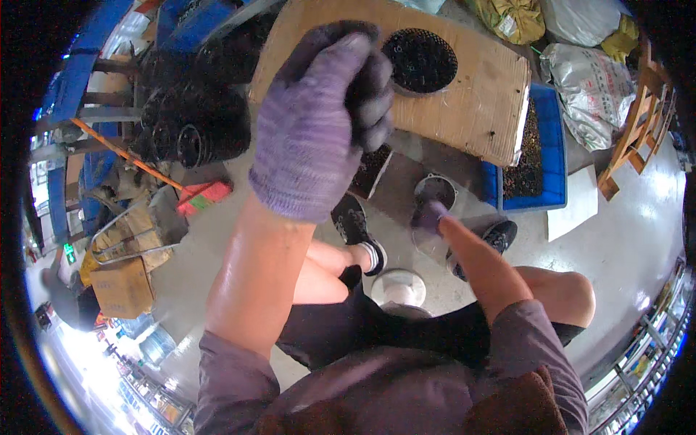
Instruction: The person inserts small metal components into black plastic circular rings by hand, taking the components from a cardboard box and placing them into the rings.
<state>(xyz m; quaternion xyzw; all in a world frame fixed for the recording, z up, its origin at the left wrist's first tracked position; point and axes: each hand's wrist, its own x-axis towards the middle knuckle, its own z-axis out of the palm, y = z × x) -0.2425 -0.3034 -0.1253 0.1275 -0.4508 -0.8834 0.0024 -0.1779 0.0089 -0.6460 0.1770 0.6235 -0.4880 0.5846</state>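
Observation:
Raised close in front of me, my left hand (322,119) wears a purple knit glove with dark grey finger coating. Its fingers are curled closed, and whatever they may hold is hidden. Lower down, between my shoes, my gloved right hand (433,215) is at the near side of a small round pail (437,190). The fingers of that hand are blurred and partly hidden, so its grip cannot be made out. A round black mesh basket (419,61) stands on a brown board-like surface (478,101) beyond my hands.
Right of the board, a blue crate (554,156) holds many small dark pieces. A dark-filled box (373,170) sits near my left shoe. Sacks (591,90) and a wooden pallet (638,127) are at far right. On the left lie a red broom (203,197) and a cardboard box (122,288).

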